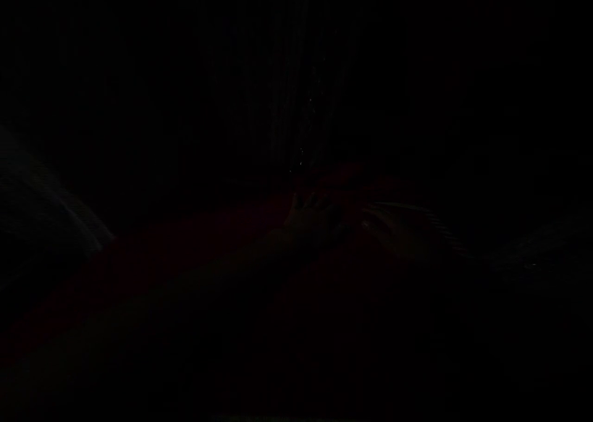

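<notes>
The view is almost black. A faint shape that looks like my left hand (pixel 308 217) lies near the middle on a dull red surface (pixel 208 236), its fingers barely traceable. To its right is a dim form that may be my right hand (pixel 389 232), beside a thin pale striped edge (pixel 417 215). Nothing shows whether either hand holds anything.
A pale greyish mass (pixel 50 212) sits at the left edge, and another faint grey patch (pixel 532 255) at the right. Tiny bright specks (pixel 301 153) hang above the hands. Everything else is lost in darkness.
</notes>
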Demonstrator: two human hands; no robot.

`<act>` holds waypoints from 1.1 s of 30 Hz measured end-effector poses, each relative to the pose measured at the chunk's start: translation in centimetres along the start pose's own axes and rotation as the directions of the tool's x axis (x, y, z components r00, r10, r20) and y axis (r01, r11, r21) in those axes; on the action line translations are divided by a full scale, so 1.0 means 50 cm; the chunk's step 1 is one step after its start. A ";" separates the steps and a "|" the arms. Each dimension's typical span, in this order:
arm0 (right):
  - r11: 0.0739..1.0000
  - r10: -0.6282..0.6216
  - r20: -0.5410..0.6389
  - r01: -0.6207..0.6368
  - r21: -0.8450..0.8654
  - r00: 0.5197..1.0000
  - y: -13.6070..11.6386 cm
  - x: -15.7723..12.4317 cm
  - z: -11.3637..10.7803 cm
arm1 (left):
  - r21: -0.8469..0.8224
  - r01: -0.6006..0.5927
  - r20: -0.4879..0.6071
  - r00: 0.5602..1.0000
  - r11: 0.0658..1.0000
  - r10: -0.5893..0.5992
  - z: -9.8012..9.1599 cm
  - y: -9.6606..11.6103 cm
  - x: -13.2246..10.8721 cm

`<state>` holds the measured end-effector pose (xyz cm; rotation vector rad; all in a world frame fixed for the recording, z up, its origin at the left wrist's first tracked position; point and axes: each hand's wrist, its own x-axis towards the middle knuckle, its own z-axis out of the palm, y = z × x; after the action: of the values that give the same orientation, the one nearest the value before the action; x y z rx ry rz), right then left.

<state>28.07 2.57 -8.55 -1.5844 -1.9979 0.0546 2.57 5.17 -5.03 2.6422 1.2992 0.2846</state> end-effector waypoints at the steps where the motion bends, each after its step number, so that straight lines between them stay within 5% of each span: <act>1: 1.000 0.001 0.003 -0.001 -0.006 1.000 -0.002 0.000 -0.002 | -0.001 0.000 0.003 1.000 1.000 0.000 -0.001 0.000 -0.001; 20: 0.992 -0.027 0.034 0.031 -0.120 0.999 -0.011 0.005 -0.017 | 0.027 -0.012 -0.033 0.999 1.000 0.013 -0.004 0.005 -0.006; 33: 1.000 0.003 0.008 -0.003 0.000 1.000 -0.003 0.001 -0.002 | 0.032 0.002 -0.005 1.000 0.999 -0.002 -0.004 0.006 -0.004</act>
<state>27.98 2.53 -8.42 -1.5897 -2.0009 0.0622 2.64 4.85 -4.76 2.6682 1.3193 0.2728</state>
